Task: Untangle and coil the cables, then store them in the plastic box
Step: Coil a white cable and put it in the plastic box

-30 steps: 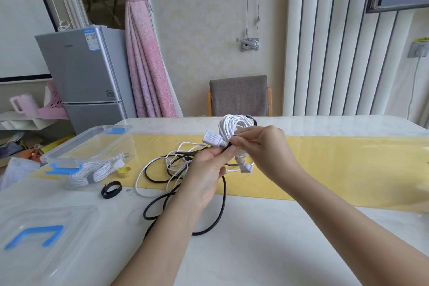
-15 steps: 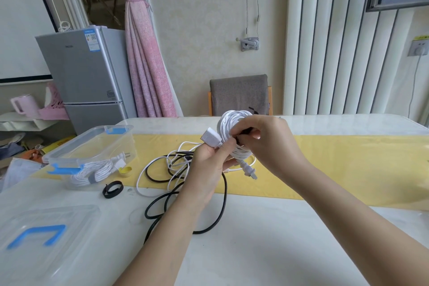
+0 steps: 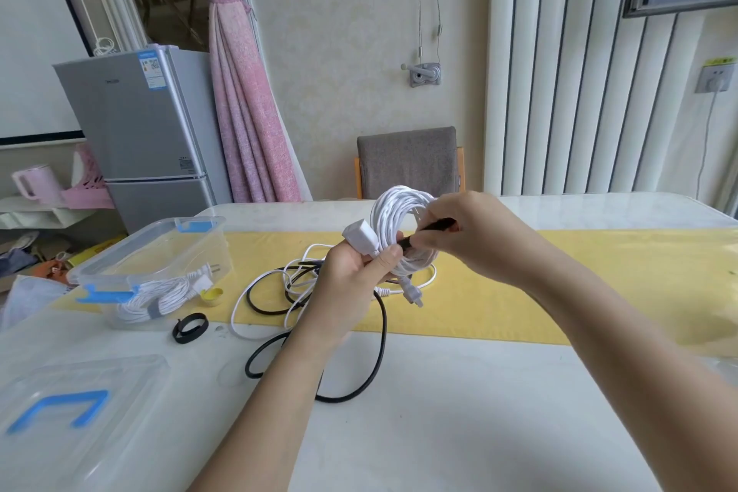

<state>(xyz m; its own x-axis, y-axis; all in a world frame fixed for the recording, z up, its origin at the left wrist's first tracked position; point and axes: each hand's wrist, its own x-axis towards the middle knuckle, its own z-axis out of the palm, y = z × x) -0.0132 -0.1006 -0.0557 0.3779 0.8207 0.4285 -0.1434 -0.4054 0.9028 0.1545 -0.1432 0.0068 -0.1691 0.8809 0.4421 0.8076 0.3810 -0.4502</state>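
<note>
the left hand (image 3: 351,284) grips the white coil (image 3: 393,212) above the table, near the plastic box (image 3: 167,240). the right hand (image 3: 467,236) pinches a black strap (image 3: 437,226) against it. if the strap slips, the loops may spring open. i count two coils, one lying in the box, one black cable (image 3: 375,351), one loose white cable (image 3: 239,304) and two straps.

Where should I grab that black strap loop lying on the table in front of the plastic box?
Probably pinch the black strap loop across its band on the near side, coming from above with one fingertip inside the open middle. It lies as an open oval on the table, and the plastic box stands close behind it, so the near side looks easier to reach.
</note>
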